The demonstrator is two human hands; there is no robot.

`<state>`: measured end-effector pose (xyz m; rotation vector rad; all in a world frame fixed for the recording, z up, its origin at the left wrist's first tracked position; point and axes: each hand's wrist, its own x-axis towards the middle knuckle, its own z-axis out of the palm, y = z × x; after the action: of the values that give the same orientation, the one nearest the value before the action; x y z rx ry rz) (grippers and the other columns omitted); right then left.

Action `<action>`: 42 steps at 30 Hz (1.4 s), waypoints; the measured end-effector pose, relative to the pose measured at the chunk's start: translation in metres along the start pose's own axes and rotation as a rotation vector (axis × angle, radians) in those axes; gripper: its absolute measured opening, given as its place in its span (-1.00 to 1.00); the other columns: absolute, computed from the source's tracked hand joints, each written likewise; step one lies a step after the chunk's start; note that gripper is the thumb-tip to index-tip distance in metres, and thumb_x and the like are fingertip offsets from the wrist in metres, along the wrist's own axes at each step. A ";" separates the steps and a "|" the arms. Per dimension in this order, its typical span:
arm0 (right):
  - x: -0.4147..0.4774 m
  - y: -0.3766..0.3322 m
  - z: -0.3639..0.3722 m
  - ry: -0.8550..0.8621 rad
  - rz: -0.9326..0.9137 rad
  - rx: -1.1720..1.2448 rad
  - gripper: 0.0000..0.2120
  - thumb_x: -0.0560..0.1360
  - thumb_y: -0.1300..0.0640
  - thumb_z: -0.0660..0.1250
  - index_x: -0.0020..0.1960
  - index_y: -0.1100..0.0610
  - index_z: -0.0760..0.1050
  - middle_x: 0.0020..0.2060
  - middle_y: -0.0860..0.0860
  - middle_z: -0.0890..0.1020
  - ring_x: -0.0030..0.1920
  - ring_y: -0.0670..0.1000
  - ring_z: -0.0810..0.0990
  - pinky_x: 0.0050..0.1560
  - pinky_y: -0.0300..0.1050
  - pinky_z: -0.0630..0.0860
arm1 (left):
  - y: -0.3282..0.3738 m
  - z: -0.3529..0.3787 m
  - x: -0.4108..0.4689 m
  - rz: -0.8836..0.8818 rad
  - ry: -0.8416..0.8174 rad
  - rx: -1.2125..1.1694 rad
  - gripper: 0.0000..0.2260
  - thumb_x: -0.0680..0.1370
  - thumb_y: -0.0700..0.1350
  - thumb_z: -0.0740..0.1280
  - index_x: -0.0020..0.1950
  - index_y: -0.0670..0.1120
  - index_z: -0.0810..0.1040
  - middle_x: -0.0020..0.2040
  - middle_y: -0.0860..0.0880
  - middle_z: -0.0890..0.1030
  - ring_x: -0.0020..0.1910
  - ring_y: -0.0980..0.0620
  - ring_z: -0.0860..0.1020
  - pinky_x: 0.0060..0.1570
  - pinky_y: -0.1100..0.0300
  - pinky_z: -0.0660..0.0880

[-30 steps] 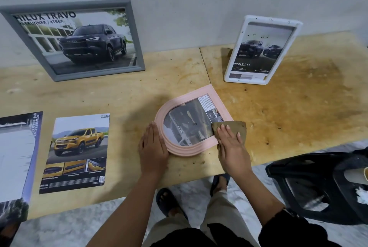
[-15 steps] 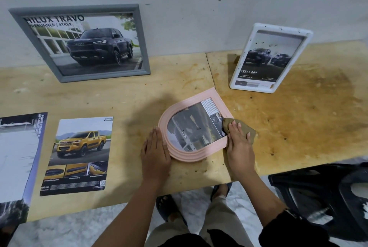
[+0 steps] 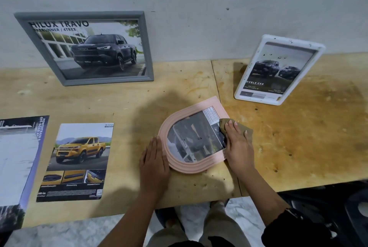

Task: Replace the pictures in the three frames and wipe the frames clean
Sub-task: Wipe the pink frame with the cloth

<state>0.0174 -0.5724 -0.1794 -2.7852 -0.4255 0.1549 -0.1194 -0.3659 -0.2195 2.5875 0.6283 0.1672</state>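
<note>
A pink arched frame (image 3: pixel 180 164) lies flat on the wooden table (image 3: pixel 123 103), holding a dark picture. My left hand (image 3: pixel 154 164) rests flat against the frame's left rim, fingers together. My right hand (image 3: pixel 238 143) presses a brown cloth (image 3: pixel 247 130) onto the frame's right edge. A grey frame (image 3: pixel 87 82) with a dark pickup picture leans on the wall at the back left. A white frame (image 3: pixel 278 40) with a two-truck picture leans at the back right.
A loose print of a yellow pickup (image 3: pixel 76 162) lies on the table to the left, and a larger brochure (image 3: pixel 19 159) overlaps the left edge. A black object (image 3: pixel 338 205) sits below the table's front right. My legs (image 3: pixel 217 224) show under the table edge.
My right hand has slid the cloth up along the pink frame's right side, from its lower corner toward its upper part. My left hand keeps bracing the left rim.
</note>
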 end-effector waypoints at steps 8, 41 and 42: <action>0.036 -0.017 -0.006 -0.060 -0.046 -0.016 -0.56 0.57 0.31 0.13 0.44 0.15 0.29 0.46 0.00 0.27 0.48 0.02 0.20 0.48 0.02 0.02 | 0.000 -0.002 -0.002 0.008 -0.016 -0.017 -0.53 0.60 -0.03 -0.07 0.45 -0.20 0.27 0.42 -0.14 0.37 0.43 0.03 0.24 0.37 0.22 0.05; 0.091 -0.052 -0.047 0.047 0.356 1.283 -0.73 0.60 0.26 0.11 -0.14 0.08 0.53 -0.36 -0.15 0.64 -0.30 -0.18 0.58 -0.19 -0.26 0.48 | 0.000 -0.004 0.001 -0.002 -0.026 0.060 -0.51 0.63 -0.02 -0.12 0.39 -0.24 0.36 0.35 -0.17 0.45 0.37 0.01 0.28 0.26 0.11 0.19; 0.089 -0.045 -0.055 0.117 0.400 1.303 -0.72 0.60 0.26 0.11 -0.15 0.05 0.52 -0.39 -0.17 0.64 -0.33 -0.22 0.58 -0.20 -0.29 0.48 | 0.001 -0.005 0.001 0.000 -0.021 0.060 -0.50 0.64 -0.01 -0.15 0.39 -0.24 0.36 0.35 -0.17 0.45 0.37 0.01 0.28 0.26 0.11 0.19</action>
<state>0.0977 -0.5205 -0.1176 -1.5316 0.2354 0.2403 -0.1187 -0.3642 -0.2146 2.6432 0.6342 0.1226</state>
